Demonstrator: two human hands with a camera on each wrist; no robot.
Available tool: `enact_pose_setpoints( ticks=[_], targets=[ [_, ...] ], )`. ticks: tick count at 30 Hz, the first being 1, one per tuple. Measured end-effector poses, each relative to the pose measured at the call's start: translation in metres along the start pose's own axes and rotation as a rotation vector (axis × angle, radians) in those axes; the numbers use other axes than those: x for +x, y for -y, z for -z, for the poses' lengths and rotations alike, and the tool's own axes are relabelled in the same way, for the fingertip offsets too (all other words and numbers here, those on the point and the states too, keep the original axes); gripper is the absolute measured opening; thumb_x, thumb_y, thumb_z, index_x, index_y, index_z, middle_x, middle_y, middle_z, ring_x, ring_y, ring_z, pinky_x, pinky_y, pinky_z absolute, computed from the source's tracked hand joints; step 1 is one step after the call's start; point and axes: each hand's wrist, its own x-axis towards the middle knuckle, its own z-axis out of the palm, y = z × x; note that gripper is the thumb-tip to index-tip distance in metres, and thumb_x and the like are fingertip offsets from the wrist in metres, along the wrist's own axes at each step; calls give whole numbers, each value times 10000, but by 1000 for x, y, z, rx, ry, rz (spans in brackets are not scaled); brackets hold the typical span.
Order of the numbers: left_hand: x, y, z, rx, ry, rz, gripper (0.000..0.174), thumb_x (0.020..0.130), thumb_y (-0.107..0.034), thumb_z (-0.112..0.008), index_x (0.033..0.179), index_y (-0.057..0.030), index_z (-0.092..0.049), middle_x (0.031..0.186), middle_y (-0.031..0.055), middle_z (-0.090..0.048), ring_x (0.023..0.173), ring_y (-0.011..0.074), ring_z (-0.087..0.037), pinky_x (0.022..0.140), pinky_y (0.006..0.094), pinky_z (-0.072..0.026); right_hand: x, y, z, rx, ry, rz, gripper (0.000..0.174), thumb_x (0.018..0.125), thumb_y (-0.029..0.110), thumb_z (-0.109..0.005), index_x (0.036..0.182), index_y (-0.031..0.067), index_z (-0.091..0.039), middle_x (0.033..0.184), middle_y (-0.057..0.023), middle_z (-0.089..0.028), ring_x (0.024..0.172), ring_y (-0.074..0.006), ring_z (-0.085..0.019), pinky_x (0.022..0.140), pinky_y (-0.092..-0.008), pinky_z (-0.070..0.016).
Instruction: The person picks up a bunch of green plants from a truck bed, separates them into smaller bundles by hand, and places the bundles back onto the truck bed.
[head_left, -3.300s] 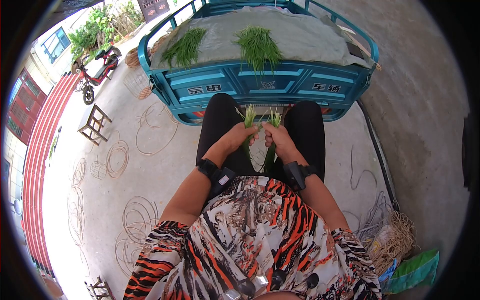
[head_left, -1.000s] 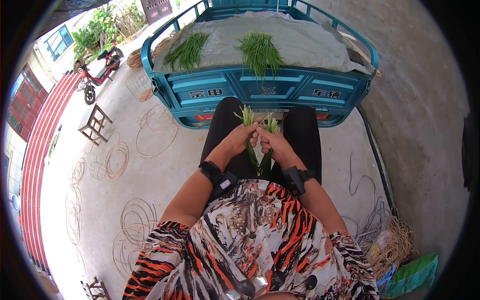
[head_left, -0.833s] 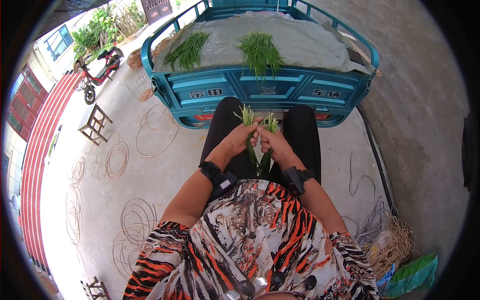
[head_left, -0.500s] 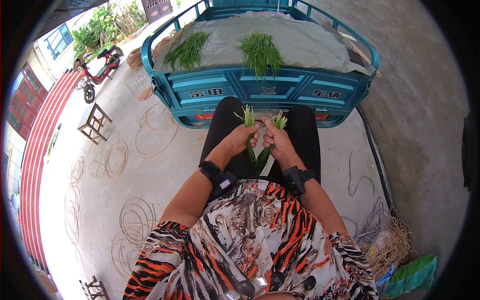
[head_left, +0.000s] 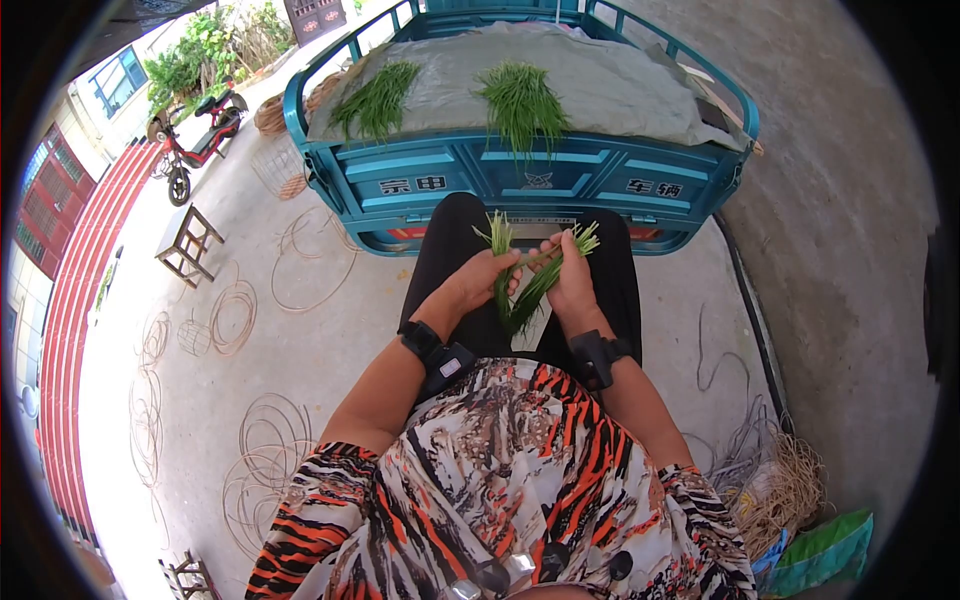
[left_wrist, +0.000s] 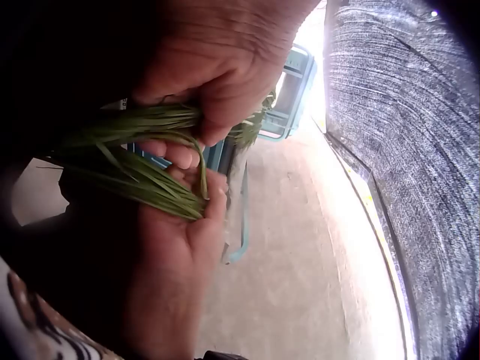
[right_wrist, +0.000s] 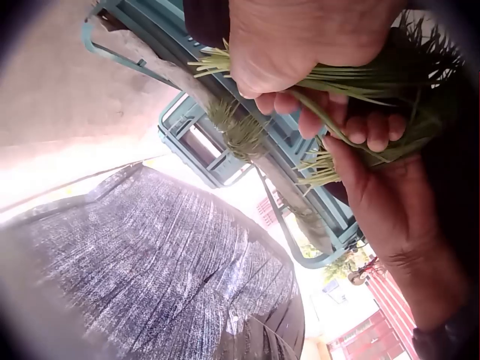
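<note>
Above the lap, the left hand (head_left: 482,279) grips a bunch of long green stalks (head_left: 499,236), pale ends up. Close on its right, the right hand (head_left: 572,286) holds a second bunch (head_left: 540,281) that slants from upper right to lower left, its thumb against the stalks. Both bunches hang between the knees, where their lower ends come together. In the right wrist view a green strand (right_wrist: 321,115) runs between the fingers of the two hands. Two more green bunches, one at left (head_left: 377,101) and one at centre (head_left: 522,103), lie on the grey sheet.
A blue cart (head_left: 480,170) stands just beyond the knees, its bed covered by the grey sheet (head_left: 620,90). Wire coils (head_left: 235,320) and a stool (head_left: 188,243) are on the left floor. Tangled strands (head_left: 795,480) and a green bag (head_left: 825,550) lie at lower right.
The right hand has turned and moved slightly right, and its bunch has gone from near upright to slanted. The left hand has stayed nearly still with its bunch.
</note>
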Motion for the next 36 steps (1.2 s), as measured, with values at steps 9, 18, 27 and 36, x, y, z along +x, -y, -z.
enact_pose_setpoints(
  ticks=[9, 18, 27, 36],
  targets=[
    [6, 4, 6, 36, 28, -28, 261, 932, -283, -521, 780, -71, -525, 646, 2, -499, 566, 139, -524, 550, 296, -462, -7, 7, 6, -125, 223, -243, 229, 949, 316, -477, 898, 95, -509, 593, 41, -353, 458, -76, -325, 450, -243, -287],
    [4, 3, 7, 55, 68, 5, 238, 938, -272, -514, 809, -73, -523, 635, -10, -483, 541, 114, -481, 528, 274, -416, -6, 0, 5, -259, 205, -280, 254, 920, 316, -517, 797, 94, -536, 540, 65, -342, 421, -58, -301, 420, -234, -268],
    [1, 6, 1, 630, -4, -63, 309, 932, -301, -480, 765, -48, -543, 626, 1, -495, 539, 106, -471, 527, 258, -387, -10, 3, 4, -404, 303, -253, 279, 905, 323, -542, 753, 90, -565, 567, 9, -520, 437, -67, -423, 423, -209, -293],
    [10, 14, 8, 511, 32, -70, 236, 909, -257, -509, 899, -27, -562, 651, -3, -478, 560, 104, -477, 527, 236, -390, -13, 2, 1, -441, 287, -213, 178, 885, 228, -576, 920, 55, -601, 625, 0, -554, 456, -58, -438, 423, -191, -299]
  ],
)
